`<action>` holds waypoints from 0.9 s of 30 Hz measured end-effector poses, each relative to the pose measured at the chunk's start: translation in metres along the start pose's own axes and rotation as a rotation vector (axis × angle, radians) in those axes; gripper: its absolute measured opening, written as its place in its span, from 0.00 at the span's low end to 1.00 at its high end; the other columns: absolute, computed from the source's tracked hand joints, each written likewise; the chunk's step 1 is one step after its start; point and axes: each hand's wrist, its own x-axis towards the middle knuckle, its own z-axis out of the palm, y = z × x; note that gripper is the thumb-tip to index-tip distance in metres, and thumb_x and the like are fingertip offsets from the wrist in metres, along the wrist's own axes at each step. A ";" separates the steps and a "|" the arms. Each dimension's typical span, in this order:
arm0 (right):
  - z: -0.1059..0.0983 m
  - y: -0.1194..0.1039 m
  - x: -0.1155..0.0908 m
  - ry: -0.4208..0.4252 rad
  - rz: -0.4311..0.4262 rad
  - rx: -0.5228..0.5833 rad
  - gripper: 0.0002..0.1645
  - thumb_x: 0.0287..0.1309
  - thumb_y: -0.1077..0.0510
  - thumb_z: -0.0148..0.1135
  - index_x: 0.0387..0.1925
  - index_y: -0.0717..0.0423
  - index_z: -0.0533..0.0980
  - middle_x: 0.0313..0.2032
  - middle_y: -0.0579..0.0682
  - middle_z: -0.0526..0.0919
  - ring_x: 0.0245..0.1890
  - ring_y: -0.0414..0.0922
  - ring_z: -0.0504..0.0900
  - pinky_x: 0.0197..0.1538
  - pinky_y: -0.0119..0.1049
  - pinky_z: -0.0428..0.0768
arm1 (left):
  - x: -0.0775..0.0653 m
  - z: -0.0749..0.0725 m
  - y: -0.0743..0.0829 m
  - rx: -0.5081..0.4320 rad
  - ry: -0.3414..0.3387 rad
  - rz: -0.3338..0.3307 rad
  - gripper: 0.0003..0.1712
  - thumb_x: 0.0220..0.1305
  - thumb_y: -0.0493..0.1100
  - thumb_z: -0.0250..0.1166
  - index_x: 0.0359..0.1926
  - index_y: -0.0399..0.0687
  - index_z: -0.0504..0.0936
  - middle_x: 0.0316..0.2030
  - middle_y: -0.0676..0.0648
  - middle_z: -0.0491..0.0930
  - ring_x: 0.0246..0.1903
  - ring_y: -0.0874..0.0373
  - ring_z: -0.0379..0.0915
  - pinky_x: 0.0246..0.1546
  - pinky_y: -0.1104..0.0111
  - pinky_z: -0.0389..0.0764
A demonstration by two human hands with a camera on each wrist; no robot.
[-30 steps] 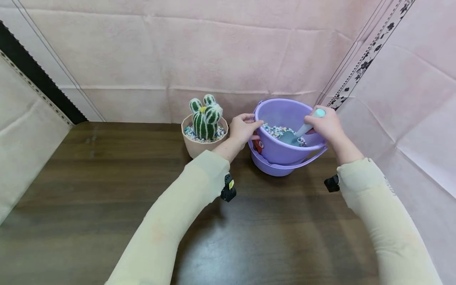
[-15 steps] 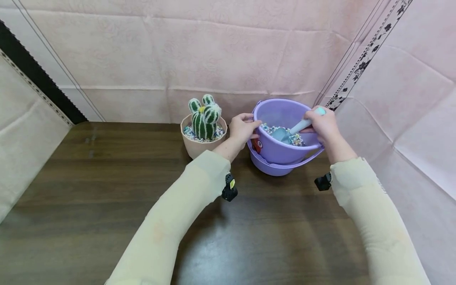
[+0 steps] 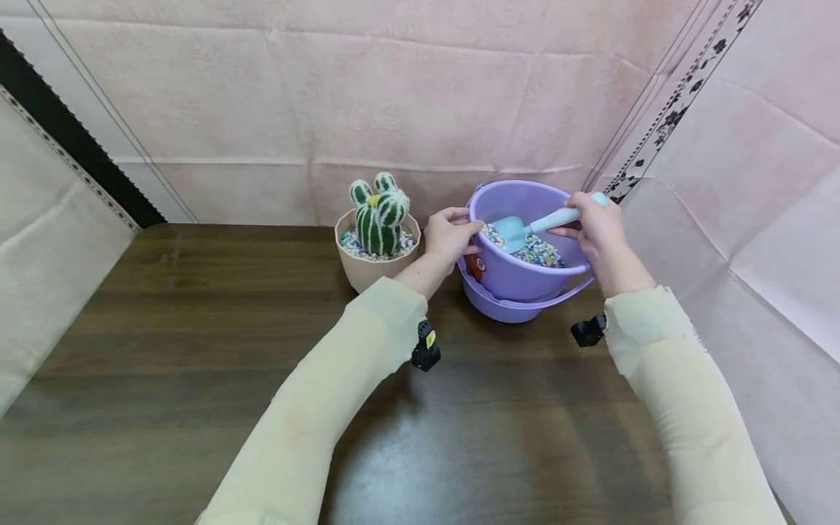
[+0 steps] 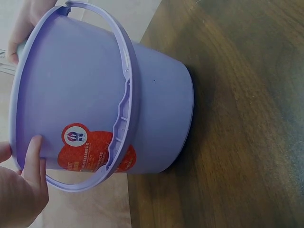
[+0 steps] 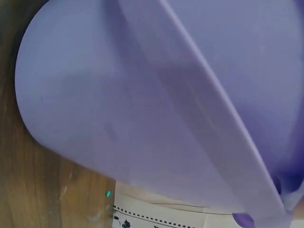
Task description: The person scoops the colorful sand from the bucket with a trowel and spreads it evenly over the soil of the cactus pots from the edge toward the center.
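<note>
A purple bucket (image 3: 518, 279) holds small multicoloured pebbles (image 3: 541, 252). My left hand (image 3: 448, 239) grips its rim on the left, the thumb over the edge and fingers against the outer wall, as the left wrist view confirms. In my right hand (image 3: 596, 227) is the handle of a light blue toy shovel (image 3: 514, 233), held above the right part of the rim. The shovel's blade lies inside the bucket at the left, over the pebbles. The bucket's handle (image 4: 124, 61) hangs down around its front. Only the bucket's side fills most of the right wrist view.
Left of the bucket stands a beige pot (image 3: 364, 274) with a knitted green-and-white cactus (image 3: 377, 226) and pebbles around its base. The brown wooden table (image 3: 216, 350) meets a pale cloth backdrop (image 3: 407, 95) behind. Another cloth wall (image 3: 768, 219) rises on the right.
My right hand has shifted slightly left, and the shovel's blade has moved left and up across the pebbles, showing more of itself. My left hand keeps its grip on the rim.
</note>
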 end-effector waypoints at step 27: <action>-0.017 -0.014 0.000 0.038 0.169 0.345 0.06 0.51 0.71 0.55 0.24 0.62 0.68 0.30 0.55 0.70 0.28 0.49 0.81 0.30 0.45 0.85 | 0.001 0.001 0.000 0.013 -0.001 -0.018 0.19 0.58 0.35 0.65 0.52 0.40 0.78 0.47 0.39 0.81 0.41 0.49 0.82 0.30 0.67 0.86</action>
